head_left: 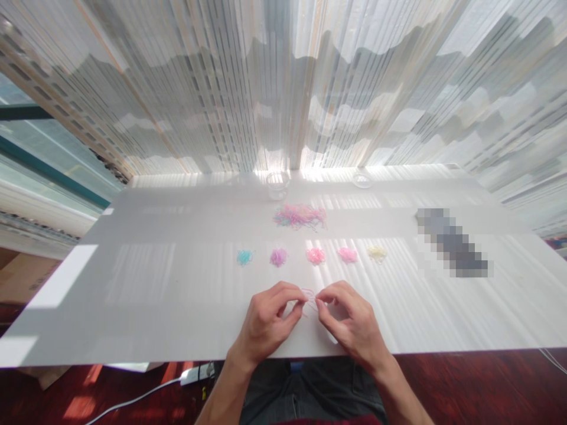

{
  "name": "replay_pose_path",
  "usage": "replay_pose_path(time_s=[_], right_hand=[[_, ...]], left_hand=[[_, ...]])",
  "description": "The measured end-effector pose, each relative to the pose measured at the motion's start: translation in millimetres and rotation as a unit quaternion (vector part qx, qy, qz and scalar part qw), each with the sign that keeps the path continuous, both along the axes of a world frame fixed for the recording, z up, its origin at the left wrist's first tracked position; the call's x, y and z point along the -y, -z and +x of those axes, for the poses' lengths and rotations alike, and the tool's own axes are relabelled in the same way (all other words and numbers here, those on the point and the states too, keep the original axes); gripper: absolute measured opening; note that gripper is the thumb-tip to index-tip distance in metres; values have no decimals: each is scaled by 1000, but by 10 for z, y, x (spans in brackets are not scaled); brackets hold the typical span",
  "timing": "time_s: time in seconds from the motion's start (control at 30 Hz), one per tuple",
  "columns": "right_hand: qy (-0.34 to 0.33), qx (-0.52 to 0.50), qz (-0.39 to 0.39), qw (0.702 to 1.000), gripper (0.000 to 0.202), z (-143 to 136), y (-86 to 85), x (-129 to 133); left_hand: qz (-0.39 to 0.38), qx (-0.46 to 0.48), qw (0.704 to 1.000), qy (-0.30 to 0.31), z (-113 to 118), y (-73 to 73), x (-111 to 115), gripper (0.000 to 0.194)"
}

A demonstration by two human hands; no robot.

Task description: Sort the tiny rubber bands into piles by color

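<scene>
"What have you got there?"

"Pink strands (pixel 309 293), thin ones. My left grip (pixel 271 316) has thumb and forefinger pinched on them, and my right grip (pixel 352 319) pinches them from the other side. Just a narrow gap parts my fingertips. Whether the strands brush the table (pixel 159 313) below, I can't tell."

"How close is the edge?"

"Very. The near edge runs beneath my wrists, so there's little table behind my hands."

"And in front?"

"A strip of table, then five small piles in a row, with gaps between neighbours: teal pile (pixel 244 257), purple pile (pixel 278 257), coral pile (pixel 316 255), pale pink pile (pixel 348 254), yellow pile (pixel 377 253). Beyond them lies a mixed heap (pixel 301 216), its loose strands fraying outward. A clear tub (pixel 277 185) and a flat clear dish (pixel 362 181) sit near the far edge, where the curtain (pixel 305 94) hangs."

"Room to the sides?"

"Plenty on my left: a broad sweep of table reaches from the teal pile to the left edge. On my right, a wide stretch separates the yellow pile from a dark pixelated object (pixel 452 242) I can't make out."
</scene>
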State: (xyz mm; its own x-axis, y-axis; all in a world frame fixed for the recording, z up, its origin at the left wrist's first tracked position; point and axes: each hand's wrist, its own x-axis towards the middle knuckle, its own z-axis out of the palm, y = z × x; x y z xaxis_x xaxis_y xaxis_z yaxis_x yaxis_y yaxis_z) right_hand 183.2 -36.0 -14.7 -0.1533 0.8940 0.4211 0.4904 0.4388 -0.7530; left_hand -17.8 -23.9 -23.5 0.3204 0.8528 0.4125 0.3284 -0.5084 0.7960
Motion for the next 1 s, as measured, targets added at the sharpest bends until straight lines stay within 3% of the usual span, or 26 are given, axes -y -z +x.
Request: replay_pose_path(time_s=[0.33, 0.57, 0.7, 0.83, 1.0], right_hand=[[6, -13, -3, 1000, 10, 2, -5, 6], [21, -28, 1, 999, 6, 12, -15, 6], [82, -46, -7, 996, 7, 20, -2, 2], [129, -71, -34, 988, 9, 38, 3, 9], [128, -93, -45, 986, 9, 55, -3, 24]], left_hand=[[-29, 16, 999, -17, 12, -44, 7, 14], [-7, -27, 999, -28, 28, -130, -19, 11], [16, -92, 996, -10, 33, -339, -296, 11], [-38, -160, 986, 10, 118, -534, -772, 14], [-71, -283, 956, 21, 274, -589, -1144, 14]])
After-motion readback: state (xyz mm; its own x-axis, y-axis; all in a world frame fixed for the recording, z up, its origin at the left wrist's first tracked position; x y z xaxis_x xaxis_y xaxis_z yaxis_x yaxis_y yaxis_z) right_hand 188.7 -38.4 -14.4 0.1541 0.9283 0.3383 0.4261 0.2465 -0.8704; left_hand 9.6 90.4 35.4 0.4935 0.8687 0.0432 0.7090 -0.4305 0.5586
